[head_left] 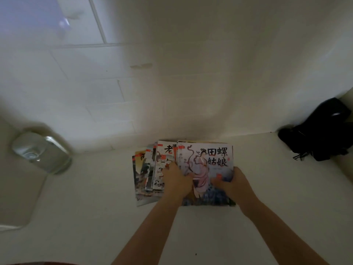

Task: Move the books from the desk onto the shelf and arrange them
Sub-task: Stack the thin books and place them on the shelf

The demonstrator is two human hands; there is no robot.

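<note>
Several thin picture books (150,169) lie fanned in a loose pile on a pale surface against the wall. The top book (210,155) has a white cover with black characters and a pink figure. My left hand (176,180) grips its left edge, thumb on the cover. My right hand (233,184) grips its lower right edge, thumb on the cover too. The books under it spread out to the left, partly hidden.
A clear glass jar (41,152) lies on its side at the left, next to a raised pale ledge (17,197). A black bag (322,129) sits in the right corner. A white wall (172,73) rises right behind the books.
</note>
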